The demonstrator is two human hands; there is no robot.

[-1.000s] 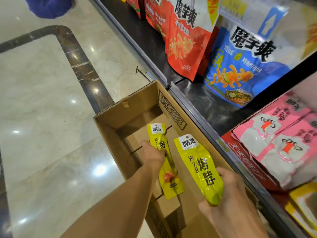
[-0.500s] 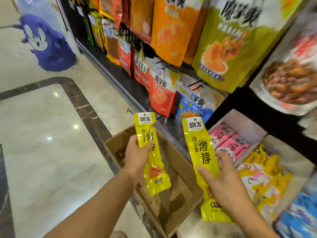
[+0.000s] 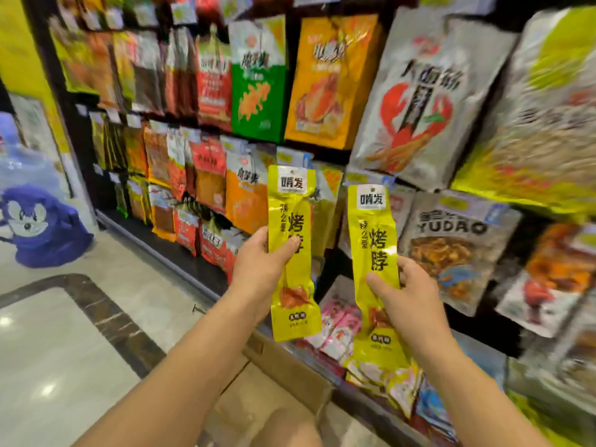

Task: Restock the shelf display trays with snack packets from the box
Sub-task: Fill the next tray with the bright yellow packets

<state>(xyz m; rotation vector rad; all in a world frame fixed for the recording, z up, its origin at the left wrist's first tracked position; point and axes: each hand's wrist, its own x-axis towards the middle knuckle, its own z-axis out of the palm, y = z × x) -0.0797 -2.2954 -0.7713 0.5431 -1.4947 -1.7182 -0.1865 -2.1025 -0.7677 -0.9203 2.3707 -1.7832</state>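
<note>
Both packets sit higher against the hanging shelf (image 3: 322, 150) bags than 0.5 s ago, and the view has tilted up so the box (image 3: 290, 372) shows only at the bottom. Left hand (image 3: 258, 266) is clamped round the middle of the upright left packet (image 3: 292, 217), thumb across its front. Right hand (image 3: 409, 295) pinches the right packet (image 3: 375, 240) below mid-length, thumb in front, fingers behind, with the packet's lower end in front of the pink sachets (image 3: 338, 321).

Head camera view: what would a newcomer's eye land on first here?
Two yellow packets held upright mid-frame: the left packet in the left hand, the right packet in the right hand. Behind them hangs a wall of snack bags, a big lobster bag at upper right. A purple cartoon figure stands at far left.
</note>
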